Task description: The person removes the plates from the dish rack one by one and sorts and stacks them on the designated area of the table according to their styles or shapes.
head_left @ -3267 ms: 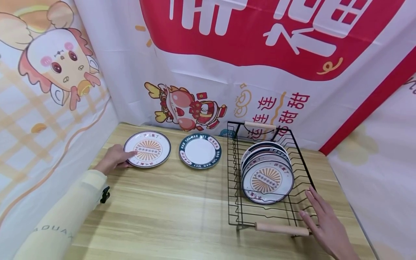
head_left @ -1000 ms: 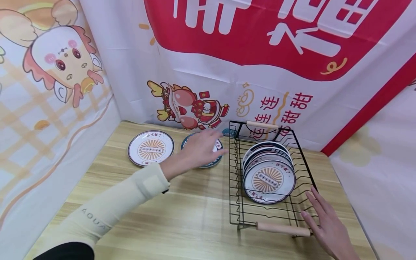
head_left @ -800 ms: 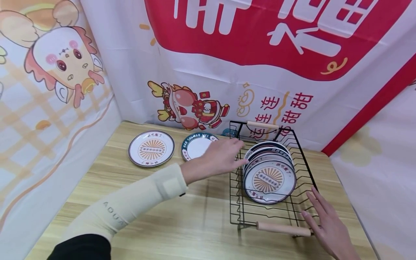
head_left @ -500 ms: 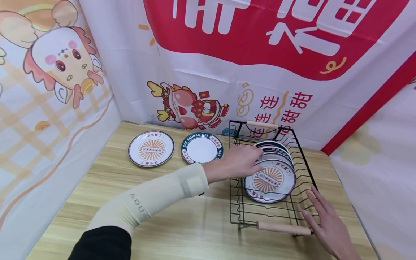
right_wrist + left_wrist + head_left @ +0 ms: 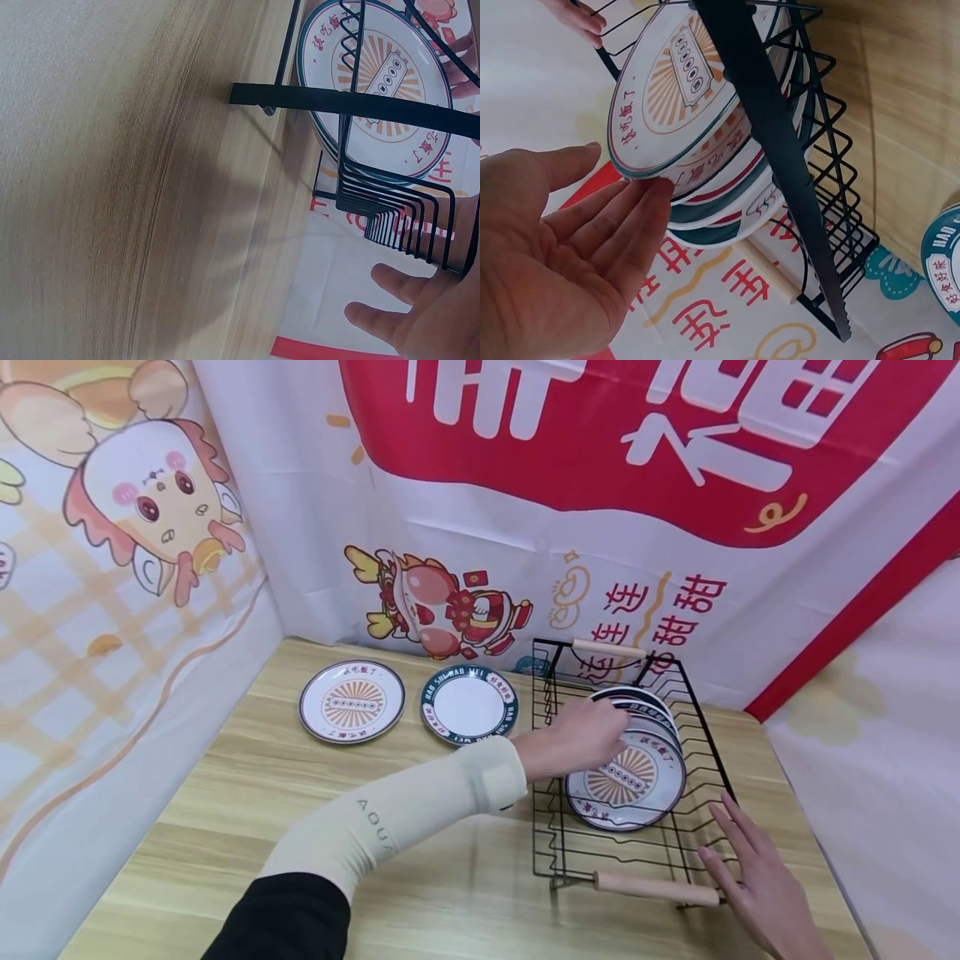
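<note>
Several plates lean together in a black wire dish rack. The front plate (image 5: 648, 789) is white with an orange sunburst; behind it stand dark-rimmed plates (image 5: 651, 700). My left hand (image 5: 588, 739) is at the front plate's upper left edge. In the left wrist view, its fingertips (image 5: 658, 191) reach behind that plate's rim, while the thumb stays off the face. My right hand (image 5: 761, 877) lies at the rack's near right side with fingers spread. The right wrist view has this hand (image 5: 431, 307) beside the rack's wires, part of it hidden by the frame edge.
On the wooden table (image 5: 315, 827), left of the rack, lie a sunburst plate (image 5: 352, 702) and a teal-rimmed white plate (image 5: 469, 704). The rack has a wooden handle (image 5: 656, 888) at its near end and another (image 5: 609, 647) by the printed cloth (image 5: 480, 518) behind.
My left hand has let go of the sunburst plate at the far left, passed over the teal-rimmed plate and reached the racked plates. My right hand has stayed at the rack.
</note>
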Available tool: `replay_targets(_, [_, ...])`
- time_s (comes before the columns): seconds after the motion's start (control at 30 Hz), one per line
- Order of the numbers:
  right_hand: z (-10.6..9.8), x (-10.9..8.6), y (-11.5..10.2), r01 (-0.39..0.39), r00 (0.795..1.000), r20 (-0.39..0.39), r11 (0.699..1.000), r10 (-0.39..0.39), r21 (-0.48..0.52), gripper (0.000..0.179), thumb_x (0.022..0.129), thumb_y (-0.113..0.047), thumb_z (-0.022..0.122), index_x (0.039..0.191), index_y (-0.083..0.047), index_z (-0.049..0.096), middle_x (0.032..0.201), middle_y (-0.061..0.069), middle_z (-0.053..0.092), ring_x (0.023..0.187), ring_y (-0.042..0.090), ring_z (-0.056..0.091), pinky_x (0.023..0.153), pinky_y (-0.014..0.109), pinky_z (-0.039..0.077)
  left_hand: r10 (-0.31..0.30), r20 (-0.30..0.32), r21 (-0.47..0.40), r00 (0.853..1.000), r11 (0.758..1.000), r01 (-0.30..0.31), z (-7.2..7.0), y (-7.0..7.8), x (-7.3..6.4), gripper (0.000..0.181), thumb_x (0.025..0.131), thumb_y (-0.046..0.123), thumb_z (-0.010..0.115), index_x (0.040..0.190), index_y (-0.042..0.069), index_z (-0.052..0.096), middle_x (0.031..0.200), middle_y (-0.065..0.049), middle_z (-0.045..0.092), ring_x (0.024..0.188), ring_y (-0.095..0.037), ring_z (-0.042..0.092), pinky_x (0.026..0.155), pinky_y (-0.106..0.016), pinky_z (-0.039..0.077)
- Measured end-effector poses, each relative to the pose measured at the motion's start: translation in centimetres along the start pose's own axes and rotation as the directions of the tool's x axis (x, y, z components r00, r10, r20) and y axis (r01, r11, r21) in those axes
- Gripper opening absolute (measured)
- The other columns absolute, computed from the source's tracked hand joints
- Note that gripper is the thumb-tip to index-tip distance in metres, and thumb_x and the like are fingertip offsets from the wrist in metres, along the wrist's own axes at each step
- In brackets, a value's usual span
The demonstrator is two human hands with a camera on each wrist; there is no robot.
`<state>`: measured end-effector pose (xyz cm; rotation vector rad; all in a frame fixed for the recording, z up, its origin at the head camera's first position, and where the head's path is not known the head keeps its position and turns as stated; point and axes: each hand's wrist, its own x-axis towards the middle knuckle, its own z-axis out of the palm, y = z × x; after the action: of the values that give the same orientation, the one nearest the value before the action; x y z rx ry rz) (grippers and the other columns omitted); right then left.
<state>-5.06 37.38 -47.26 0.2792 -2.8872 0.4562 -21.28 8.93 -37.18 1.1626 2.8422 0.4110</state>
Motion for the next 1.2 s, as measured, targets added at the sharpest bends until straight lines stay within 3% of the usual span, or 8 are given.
replay_targets(0.27, [0.0, 0.0, 0.0, -0.006, 1.0, 0.004, 1.0, 0.006, 0.009, 0.066, 0.103, -0.032, 0.066, 0.16, -0.008, 0.044, 0.175, 0.008, 0.026, 0.142, 0.052, 0.041, 0.084, 0.081, 0.045, 0.013, 0.028, -0.032, 1.0, 0.999, -0.012, 0.7, 0.0, 0.7, 0.01, 0.106, 0.024, 0.066, 0.108, 0.016, 0.072, 0.089, 0.007, 0.065, 0.078, -0.007, 0.061, 0.067, -0.021, 0.052])
replay_targets(0.5, [0.1, 0.0, 0.1, -0.005, 1.0, 0.002, 1.0, 0.005, 0.011, 0.067, 0.103, -0.032, 0.066, 0.162, -0.01, 0.042, 0.176, 0.002, 0.022, 0.141, 0.052, 0.042, 0.083, 0.082, 0.045, 0.002, 0.058, -0.04, 0.998, 0.999, 0.001, 1.2, 0.1, 1.3, 0.009, 0.104, 0.017, 0.067, 0.112, 0.015, 0.071, 0.095, 0.004, 0.066, 0.079, -0.008, 0.061, 0.069, -0.02, 0.054])
replay_targets(0.8, [0.1, 0.0, -0.1, -0.002, 1.0, 0.004, 1.0, 0.002, 0.007, 0.067, 0.104, -0.032, 0.065, 0.162, -0.009, 0.041, 0.177, 0.003, 0.021, 0.14, 0.053, 0.042, 0.084, 0.083, 0.044, -0.005, 0.08, 0.007, 0.997, 1.0, 0.005, 1.9, -0.1, 1.8, 0.03, 0.095, 0.002, 0.072, 0.122, 0.015, 0.072, 0.106, 0.002, 0.07, 0.093, -0.011, 0.063, 0.083, -0.024, 0.058])
replay_targets(1.1, [-0.1, 0.1, -0.2, -0.007, 1.0, 0.013, 1.0, 0.007, 0.007, 0.067, 0.104, -0.031, 0.065, 0.162, -0.008, 0.041, 0.177, 0.003, 0.02, 0.141, 0.054, 0.041, 0.084, 0.083, 0.044, -0.005, 0.104, -0.015, 0.995, 1.0, 0.007, 2.0, -0.3, 1.9, 0.035, 0.095, 0.003, 0.072, 0.129, 0.014, 0.07, 0.107, 0.001, 0.071, 0.092, -0.011, 0.064, 0.08, -0.022, 0.057])
replay_targets(1.2, [-0.1, 0.0, -0.2, -0.011, 1.0, 0.017, 1.0, 0.01, 0.006, 0.067, 0.104, -0.031, 0.066, 0.161, -0.008, 0.042, 0.176, 0.005, 0.022, 0.141, 0.053, 0.041, 0.085, 0.083, 0.044, 0.001, 0.108, -0.036, 0.994, 0.999, 0.002, 2.0, -0.4, 1.8, 0.036, 0.096, 0.003, 0.071, 0.131, 0.013, 0.07, 0.108, 0.001, 0.071, 0.096, -0.011, 0.064, 0.086, -0.022, 0.056])
